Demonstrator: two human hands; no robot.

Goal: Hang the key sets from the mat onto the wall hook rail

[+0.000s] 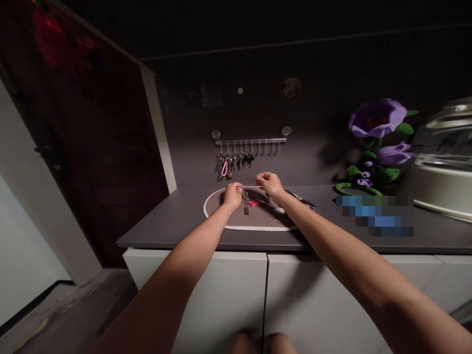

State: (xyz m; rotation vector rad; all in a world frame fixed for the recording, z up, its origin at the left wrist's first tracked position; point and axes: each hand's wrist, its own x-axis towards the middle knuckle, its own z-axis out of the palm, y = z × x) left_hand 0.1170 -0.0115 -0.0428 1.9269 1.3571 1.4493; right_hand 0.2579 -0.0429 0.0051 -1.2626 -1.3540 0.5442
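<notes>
My left hand (233, 195) is closed in a pinch above a brown oval mat (254, 227) with a white rim. At its fingertips is a key ring (245, 196), with a small dark tag (247, 210) below it. To the right, my right hand (272, 185) is also pinched closed, a little higher and farther back. What its fingers hold, if anything, is too small to make out. A red tag (253, 203) lies on the mat between the hands. Dark and shiny small items (308, 202) lie beyond my right wrist, partly hidden by the forearm.
A clear hook rail (254, 141) on the dark wall carries several key bunches (228, 160) on its left hooks. Purple flowers (379, 120) and a pale appliance with a glass top (446, 162) stand right on the grey counter (165, 221). A dark door (73, 123) is left.
</notes>
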